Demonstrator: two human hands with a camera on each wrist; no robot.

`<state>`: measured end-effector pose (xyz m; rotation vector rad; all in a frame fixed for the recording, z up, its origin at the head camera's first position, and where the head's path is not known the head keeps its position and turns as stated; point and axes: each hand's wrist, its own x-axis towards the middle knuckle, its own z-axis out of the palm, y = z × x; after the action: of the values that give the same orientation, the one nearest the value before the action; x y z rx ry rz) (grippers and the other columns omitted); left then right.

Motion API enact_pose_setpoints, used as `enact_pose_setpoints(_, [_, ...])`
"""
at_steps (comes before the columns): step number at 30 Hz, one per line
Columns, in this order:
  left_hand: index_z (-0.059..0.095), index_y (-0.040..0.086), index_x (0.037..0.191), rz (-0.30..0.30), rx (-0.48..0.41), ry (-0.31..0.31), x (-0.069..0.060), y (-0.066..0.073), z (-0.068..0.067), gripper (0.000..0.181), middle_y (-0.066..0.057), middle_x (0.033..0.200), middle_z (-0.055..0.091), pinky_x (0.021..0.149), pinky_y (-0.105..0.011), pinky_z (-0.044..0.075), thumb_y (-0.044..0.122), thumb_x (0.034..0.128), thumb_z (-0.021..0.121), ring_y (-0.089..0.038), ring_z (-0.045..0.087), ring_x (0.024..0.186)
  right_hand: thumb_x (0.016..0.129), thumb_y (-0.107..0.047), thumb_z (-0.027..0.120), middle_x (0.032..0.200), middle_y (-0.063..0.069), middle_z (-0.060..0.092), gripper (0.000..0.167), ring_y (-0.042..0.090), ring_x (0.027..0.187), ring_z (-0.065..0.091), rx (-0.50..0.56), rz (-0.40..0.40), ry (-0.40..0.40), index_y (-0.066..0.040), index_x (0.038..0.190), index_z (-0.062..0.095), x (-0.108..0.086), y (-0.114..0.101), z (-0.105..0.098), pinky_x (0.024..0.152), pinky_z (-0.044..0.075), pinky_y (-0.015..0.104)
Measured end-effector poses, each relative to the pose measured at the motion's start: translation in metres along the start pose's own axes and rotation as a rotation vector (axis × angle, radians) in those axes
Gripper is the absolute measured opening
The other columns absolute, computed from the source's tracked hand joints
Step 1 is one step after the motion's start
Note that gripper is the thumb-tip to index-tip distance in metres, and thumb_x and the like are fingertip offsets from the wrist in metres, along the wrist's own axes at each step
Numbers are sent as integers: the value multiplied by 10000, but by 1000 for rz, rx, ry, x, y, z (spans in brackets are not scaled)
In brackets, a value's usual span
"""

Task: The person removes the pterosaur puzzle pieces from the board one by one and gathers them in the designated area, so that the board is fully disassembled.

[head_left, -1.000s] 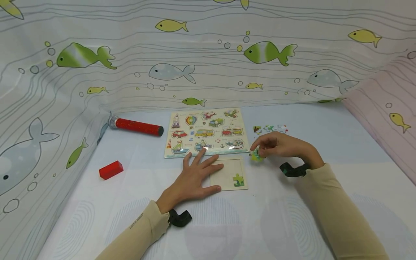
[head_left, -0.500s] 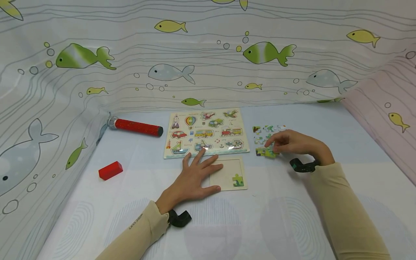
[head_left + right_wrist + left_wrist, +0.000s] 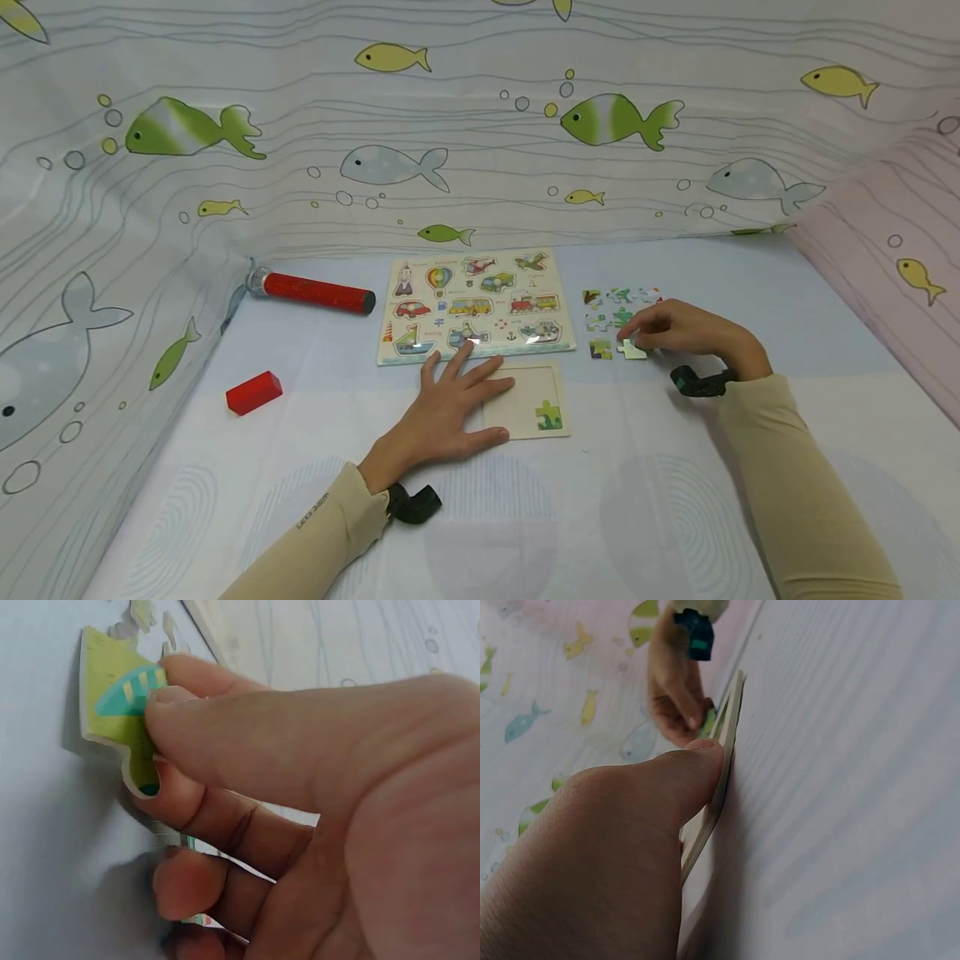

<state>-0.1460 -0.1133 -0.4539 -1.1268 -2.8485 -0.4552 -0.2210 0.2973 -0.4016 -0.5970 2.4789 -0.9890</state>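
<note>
My left hand (image 3: 442, 421) lies with spread fingers across the left side of a shallow wooden puzzle tray (image 3: 528, 387). In the left wrist view its thumb (image 3: 697, 776) rests on the tray's edge. One green jigsaw piece (image 3: 548, 417) sits in the tray's lower right corner. To the right, my right hand (image 3: 693, 337) pinches another jigsaw piece (image 3: 112, 690), yellow-green with a teal shape, between thumb and fingers. That piece is tilted, at the front of a group of loose pieces (image 3: 600, 322); the fingers partly hide the group.
Behind the tray lies a vehicle peg-puzzle board (image 3: 480, 308), its front edge near my left fingertips. A red microphone-like stick (image 3: 318, 293) and a red block (image 3: 254, 393) lie at the left. A fish-patterned curtain (image 3: 495, 125) rises behind the table.
My right hand has moved right with the pinched jigsaw piece, from near the tray to the front of the loose pieces, and the piece has tilted. The left hand stays put.
</note>
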Motion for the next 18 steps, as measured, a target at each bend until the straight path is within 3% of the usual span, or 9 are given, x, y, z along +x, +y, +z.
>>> enact_pose_setpoints(10, [490,370,1506,-1,-14,5,0,0,0,682,62,1664,346,1169,-708,42,674,901,568,-348,107,1600,832,-179,839,929,56,635,311,170,843,537,-54,73,40,-122,1129,767,1,-10,3,727,457,265])
enact_pose_setpoints(18, [498,364,1503,-9,-26,-1,-1,1,-2,686,61,1664,347,1174,-707,35,673,895,577,-348,109,1600,817,-99,829,891,51,583,287,176,799,533,-82,56,21,-111,1090,743,4,-12,8,715,452,279])
